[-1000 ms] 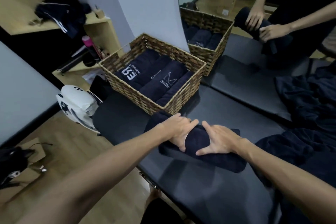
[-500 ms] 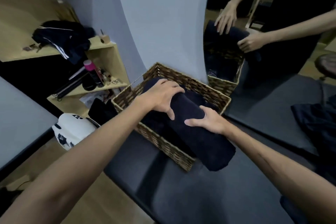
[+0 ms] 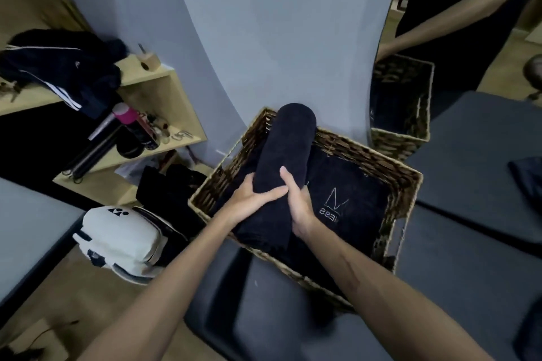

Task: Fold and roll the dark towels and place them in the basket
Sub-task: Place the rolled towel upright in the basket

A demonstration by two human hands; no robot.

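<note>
Head view showed one rolled dark towel (image 3: 286,155), a thick soft cylinder of nubby terry with a rounded far end, held over the woven basket (image 3: 404,182) and angled so its far end rose past the basket's back rim while its near end sat low at the front. The left hand (image 3: 250,199) cupped the roll from its left side, thumb laid across the top; the right hand (image 3: 299,205) gripped it from the right, fingers curled over the cloth, the two hands touching at the thumb. Just right of the right hand, inside the basket, lay a folded dark towel with pale stitched lettering (image 3: 334,208); how many more lay beneath could not be told. The basket was a square of coarse brown wicker resting on a smooth dark padded surface (image 3: 469,287) under both forearms. Left of the left arm, one white bag (image 3: 120,240) sat on the wooden floor, and beyond it stood a pale wooden shelf (image 3: 164,102) carrying a dark striped jacket (image 3: 64,67).
</note>
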